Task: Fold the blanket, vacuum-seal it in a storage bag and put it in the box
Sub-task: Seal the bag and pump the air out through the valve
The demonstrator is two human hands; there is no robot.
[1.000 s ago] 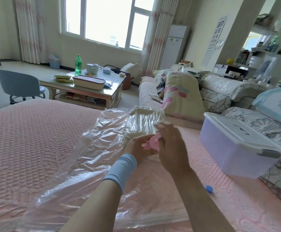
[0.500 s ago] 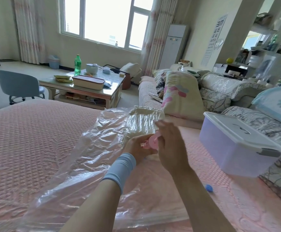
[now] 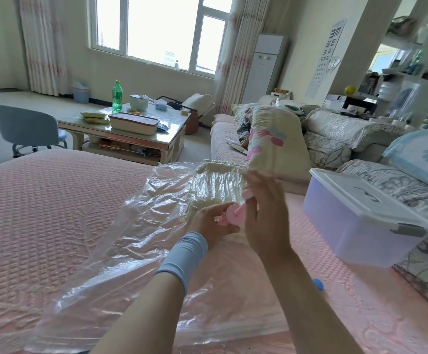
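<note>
Now the right hand [image 3: 266, 213] sits slightly higher over the storage bag [image 3: 131, 238] than half a second ago. It is motion-blurred, with fingers pointing up beside a pink stem [image 3: 247, 194], and I cannot tell whether they close on it. The left hand [image 3: 210, 222] still grips the pink pump [image 3: 232, 215] on the bag's far half, where the cream blanket [image 3: 218, 180] lies inside. Left of the bag, a broad stretch of pink bedspread [image 3: 42, 213] runs to its far edge, while right of the bag lie a blue cap [image 3: 318, 284] and, farther right, the lidded box [image 3: 355, 226].
</note>
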